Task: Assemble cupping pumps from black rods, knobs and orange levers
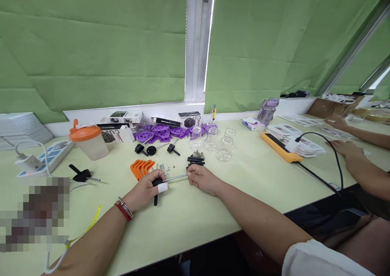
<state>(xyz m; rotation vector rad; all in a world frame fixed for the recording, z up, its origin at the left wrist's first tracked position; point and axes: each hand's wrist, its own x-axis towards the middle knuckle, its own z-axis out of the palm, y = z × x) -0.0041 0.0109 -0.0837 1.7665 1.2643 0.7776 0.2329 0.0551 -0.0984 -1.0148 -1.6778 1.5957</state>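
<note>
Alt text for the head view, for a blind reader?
The left hand grips a black handle and the right hand pinches the far end of its thin metal rod, at a pale table. Orange parts, purple discs and glass jars lie behind.

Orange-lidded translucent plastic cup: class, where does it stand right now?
In the head view the orange-lidded translucent plastic cup stands left of centre on the pale green table, beside white cardboard boxes, beyond the left hand.

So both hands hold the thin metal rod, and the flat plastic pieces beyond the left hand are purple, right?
No: in the head view those flat plastic pieces beyond the left hand are orange, not purple. Both it and the right hand hold the thin metal rod.
</note>
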